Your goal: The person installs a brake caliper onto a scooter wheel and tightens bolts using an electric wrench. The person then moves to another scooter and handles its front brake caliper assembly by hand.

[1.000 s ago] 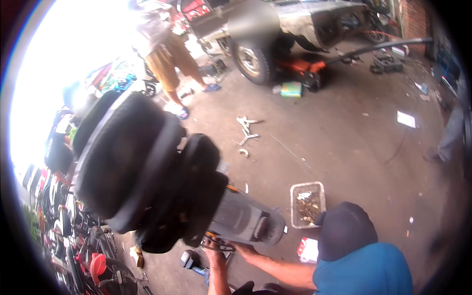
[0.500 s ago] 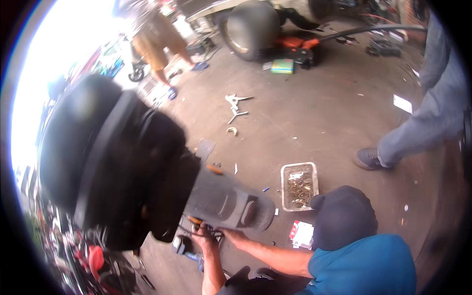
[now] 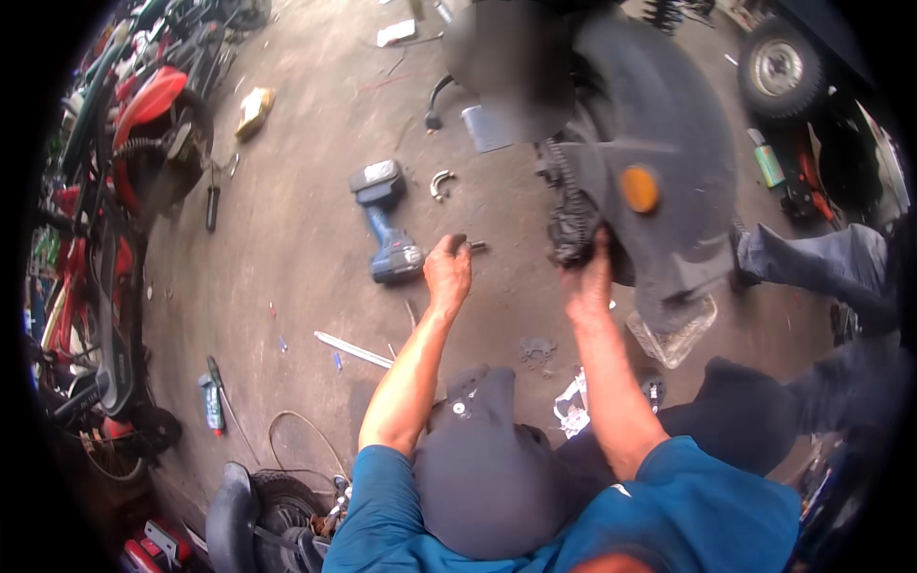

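Observation:
My left hand (image 3: 447, 267) is closed at the nose of a blue impact driver (image 3: 387, 234) lying on the floor, around what looks like a short metal socket piece (image 3: 476, 245). My right hand (image 3: 587, 277) grips a black, chain-like mechanism (image 3: 573, 229) beside a large grey fender (image 3: 664, 124) with an orange reflector (image 3: 640, 188). A black wheel or housing at the top is blurred. A curved metal piece (image 3: 439, 186) lies beside the driver, and a long silver rod (image 3: 349, 349) lies below it.
Motorbikes (image 3: 153, 143) crowd the left, another scooter wheel (image 3: 277, 506) is at bottom left, and a bottle (image 3: 210, 401) lies nearby. A person's jeans-clad leg (image 3: 802, 253), a tray (image 3: 673, 344) and a vehicle wheel (image 3: 776, 67) are at right.
The view has swung round and down, bringing the floor tools nearer the middle. My left hand has left the mechanism for the driver's nose; my right hand stays on the mechanism.

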`<action>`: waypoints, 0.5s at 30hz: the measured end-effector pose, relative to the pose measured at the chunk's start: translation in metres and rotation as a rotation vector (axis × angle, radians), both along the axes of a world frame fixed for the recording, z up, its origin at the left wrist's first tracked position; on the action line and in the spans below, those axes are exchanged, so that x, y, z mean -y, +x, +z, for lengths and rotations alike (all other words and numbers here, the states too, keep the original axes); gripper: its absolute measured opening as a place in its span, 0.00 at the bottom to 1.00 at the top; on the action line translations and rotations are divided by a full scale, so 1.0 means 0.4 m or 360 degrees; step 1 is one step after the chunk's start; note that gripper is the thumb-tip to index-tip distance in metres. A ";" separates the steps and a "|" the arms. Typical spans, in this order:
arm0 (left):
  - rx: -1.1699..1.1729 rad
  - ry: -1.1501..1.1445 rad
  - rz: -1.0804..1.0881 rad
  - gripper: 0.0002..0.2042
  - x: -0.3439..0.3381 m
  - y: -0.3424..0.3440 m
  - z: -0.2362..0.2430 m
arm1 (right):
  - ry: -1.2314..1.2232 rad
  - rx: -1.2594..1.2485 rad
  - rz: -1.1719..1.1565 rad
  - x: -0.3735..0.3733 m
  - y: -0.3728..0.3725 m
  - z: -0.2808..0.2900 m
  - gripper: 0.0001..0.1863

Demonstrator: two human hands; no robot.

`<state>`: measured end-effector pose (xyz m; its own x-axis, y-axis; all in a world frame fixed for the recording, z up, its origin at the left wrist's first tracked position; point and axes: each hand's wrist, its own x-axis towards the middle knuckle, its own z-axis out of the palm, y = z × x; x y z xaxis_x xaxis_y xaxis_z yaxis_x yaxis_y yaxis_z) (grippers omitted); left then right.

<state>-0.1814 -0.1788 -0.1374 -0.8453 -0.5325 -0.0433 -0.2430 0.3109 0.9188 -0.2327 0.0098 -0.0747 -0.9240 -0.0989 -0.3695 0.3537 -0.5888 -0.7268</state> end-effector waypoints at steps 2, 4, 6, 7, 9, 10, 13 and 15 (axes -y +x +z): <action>-0.0020 -0.0287 -0.0007 0.13 0.037 0.005 -0.016 | -0.0040 0.0024 -0.0003 -0.011 0.008 0.012 0.30; 0.0017 -0.0235 0.0021 0.13 0.065 -0.028 -0.016 | -0.0030 0.0003 -0.0011 -0.026 0.018 0.009 0.31; 0.0058 -0.0307 0.0033 0.13 0.098 -0.072 -0.044 | -0.0023 0.0026 -0.0064 -0.033 0.024 0.018 0.32; 0.0082 -0.0289 0.0037 0.13 0.113 -0.087 -0.057 | -0.0004 0.0049 -0.0058 -0.033 0.026 0.022 0.32; 0.0290 -0.0638 -0.0163 0.14 0.123 -0.126 -0.079 | -0.0040 -0.0025 -0.0014 -0.042 0.022 0.029 0.33; 0.0307 -0.0607 -0.0171 0.14 0.135 -0.146 -0.085 | -0.0009 -0.0005 -0.0015 -0.038 0.018 0.027 0.33; 0.0185 -0.1582 -0.0602 0.16 0.165 -0.194 -0.103 | -0.0015 0.0005 0.0011 -0.032 0.016 0.039 0.33; 0.0190 -0.1817 -0.0723 0.17 0.192 -0.216 -0.140 | 0.0015 0.0045 -0.0016 -0.008 0.016 0.059 0.33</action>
